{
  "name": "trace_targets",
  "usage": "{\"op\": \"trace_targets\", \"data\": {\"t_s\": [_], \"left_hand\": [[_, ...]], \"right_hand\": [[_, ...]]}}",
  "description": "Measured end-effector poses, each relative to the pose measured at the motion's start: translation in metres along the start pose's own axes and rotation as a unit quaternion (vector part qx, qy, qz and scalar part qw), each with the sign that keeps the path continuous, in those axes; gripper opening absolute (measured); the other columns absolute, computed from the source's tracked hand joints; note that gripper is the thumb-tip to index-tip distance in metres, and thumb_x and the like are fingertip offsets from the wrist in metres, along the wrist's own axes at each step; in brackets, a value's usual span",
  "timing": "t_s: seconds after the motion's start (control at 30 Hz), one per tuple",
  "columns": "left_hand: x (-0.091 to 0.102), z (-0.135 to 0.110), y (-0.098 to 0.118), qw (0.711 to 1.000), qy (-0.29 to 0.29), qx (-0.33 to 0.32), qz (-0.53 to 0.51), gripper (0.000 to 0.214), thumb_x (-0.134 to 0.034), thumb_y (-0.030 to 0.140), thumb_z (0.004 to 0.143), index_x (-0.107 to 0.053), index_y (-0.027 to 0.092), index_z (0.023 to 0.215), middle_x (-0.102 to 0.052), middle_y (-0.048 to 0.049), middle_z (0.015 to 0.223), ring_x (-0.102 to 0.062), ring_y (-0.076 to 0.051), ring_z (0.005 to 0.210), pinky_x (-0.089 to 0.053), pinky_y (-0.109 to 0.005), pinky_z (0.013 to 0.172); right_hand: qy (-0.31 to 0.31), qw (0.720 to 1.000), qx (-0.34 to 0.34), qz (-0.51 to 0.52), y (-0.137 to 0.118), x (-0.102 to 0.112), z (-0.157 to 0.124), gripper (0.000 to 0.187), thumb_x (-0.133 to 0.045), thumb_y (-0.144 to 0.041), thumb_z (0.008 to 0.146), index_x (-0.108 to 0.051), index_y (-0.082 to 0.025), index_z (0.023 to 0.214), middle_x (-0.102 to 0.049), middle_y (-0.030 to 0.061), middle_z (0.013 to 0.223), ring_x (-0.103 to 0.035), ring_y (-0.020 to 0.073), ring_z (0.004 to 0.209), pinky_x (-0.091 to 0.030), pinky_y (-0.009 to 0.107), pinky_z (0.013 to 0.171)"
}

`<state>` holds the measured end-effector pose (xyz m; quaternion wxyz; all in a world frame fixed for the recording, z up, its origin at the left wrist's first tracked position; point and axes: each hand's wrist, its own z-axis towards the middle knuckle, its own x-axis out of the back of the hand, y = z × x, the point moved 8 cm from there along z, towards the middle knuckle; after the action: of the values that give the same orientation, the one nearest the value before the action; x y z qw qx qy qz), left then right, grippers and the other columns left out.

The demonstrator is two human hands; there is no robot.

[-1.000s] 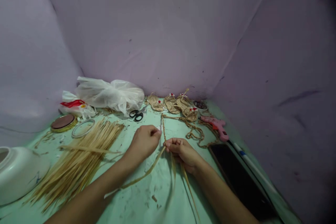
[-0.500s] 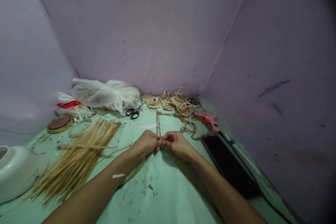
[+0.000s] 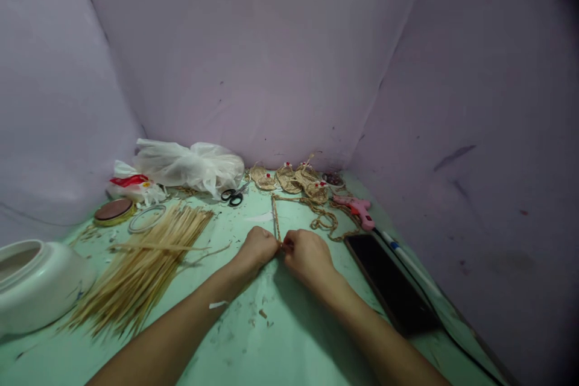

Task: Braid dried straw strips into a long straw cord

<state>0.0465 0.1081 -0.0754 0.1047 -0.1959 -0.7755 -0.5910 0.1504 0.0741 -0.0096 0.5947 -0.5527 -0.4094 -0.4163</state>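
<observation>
A thin twisted straw cord [image 3: 275, 218] runs straight from a bend near the table's middle down to my fingertips. My left hand [image 3: 259, 247] is closed round its near end, thumb uppermost. Just beside it my right hand [image 3: 308, 254] is closed in a pinch at the same end, knuckles up, and the fingers hide most of what lies between them. From the bend the cord continues right into loose coils on the green table [image 3: 235, 344]. A bundle of dry straw strips [image 3: 149, 271] lies left of my left forearm.
Small woven straw slippers with red beads [image 3: 289, 180] lie at the back, black-handled scissors [image 3: 233, 196] and a white plastic bag [image 3: 192, 166] to their left. A pink glue gun [image 3: 357, 208] and dark phone [image 3: 389, 280] lie right; a white pot [image 3: 43, 286] stands left.
My right hand has rolled over so its back faces up and its fingertips are more hidden. The straw strands trailing below my hands no longer show. The view has shifted slightly.
</observation>
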Motion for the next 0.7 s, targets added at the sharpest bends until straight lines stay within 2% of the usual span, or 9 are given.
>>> {"op": "trace_targets", "data": {"t_s": [0.13,0.3,0.4,0.5,0.6,0.7], "left_hand": [[0.001,-0.008,0.006,0.999,-0.020,0.027,-0.041,0.008,-0.045,0.010,0.047,-0.042,0.013,0.041,-0.031,0.0053,0.033,-0.027,-0.005,0.036,-0.015,-0.020,0.037],[0.005,-0.017,0.007,0.992,-0.071,0.066,-0.086,0.009,-0.044,0.015,0.048,-0.040,0.015,0.040,-0.030,0.0053,0.030,-0.020,-0.004,0.029,-0.010,-0.020,0.033],[0.003,-0.018,0.007,0.984,-0.106,0.060,-0.129,0.009,-0.047,0.018,0.050,-0.043,0.015,0.043,-0.032,0.0060,0.032,-0.019,-0.003,0.029,-0.008,-0.019,0.033],[0.003,-0.018,0.010,0.983,-0.112,0.034,-0.138,0.002,-0.049,0.014,0.047,-0.049,0.013,0.046,-0.032,0.0065,0.030,-0.020,-0.003,0.029,-0.010,-0.019,0.033],[0.005,-0.018,0.013,0.985,-0.104,0.028,-0.138,0.002,-0.049,0.012,0.046,-0.051,0.011,0.046,-0.032,0.0064,0.030,-0.021,-0.003,0.030,-0.012,-0.018,0.033],[0.007,-0.017,0.013,0.986,-0.098,0.036,-0.131,0.003,-0.052,0.013,0.047,-0.053,0.011,0.048,-0.033,0.0069,0.030,-0.022,-0.003,0.030,-0.012,-0.018,0.034]], "right_hand": [[-0.035,0.998,-0.009,-0.050,-0.011,0.006,-0.011,0.022,-0.048,-0.025,0.069,-0.068,-0.016,0.072,-0.066,0.0146,0.073,-0.060,0.0233,0.068,-0.033,0.027,0.054],[-0.069,0.995,0.025,-0.064,-0.034,-0.003,-0.023,0.019,-0.051,-0.019,0.068,-0.068,-0.014,0.076,-0.066,0.0161,0.075,-0.061,0.0224,0.069,-0.035,0.027,0.057],[-0.080,0.994,0.030,-0.073,-0.039,-0.011,-0.027,0.019,-0.050,-0.014,0.068,-0.067,-0.013,0.076,-0.066,0.0165,0.075,-0.061,0.0218,0.069,-0.035,0.026,0.058],[-0.087,0.992,0.045,-0.075,-0.035,-0.010,-0.025,0.018,-0.050,-0.015,0.068,-0.067,-0.014,0.073,-0.066,0.0163,0.074,-0.060,0.0229,0.067,-0.034,0.027,0.056],[-0.072,0.996,0.047,-0.018,-0.021,0.002,-0.014,0.016,-0.052,-0.024,0.068,-0.066,-0.017,0.066,-0.065,0.0126,0.067,-0.059,0.0218,0.063,-0.034,0.027,0.055],[-0.018,0.986,0.002,0.165,0.002,0.015,0.005,0.018,-0.049,-0.026,0.069,-0.064,-0.017,0.072,-0.064,0.0077,0.067,-0.056,0.0166,0.062,-0.035,0.025,0.057]]}}
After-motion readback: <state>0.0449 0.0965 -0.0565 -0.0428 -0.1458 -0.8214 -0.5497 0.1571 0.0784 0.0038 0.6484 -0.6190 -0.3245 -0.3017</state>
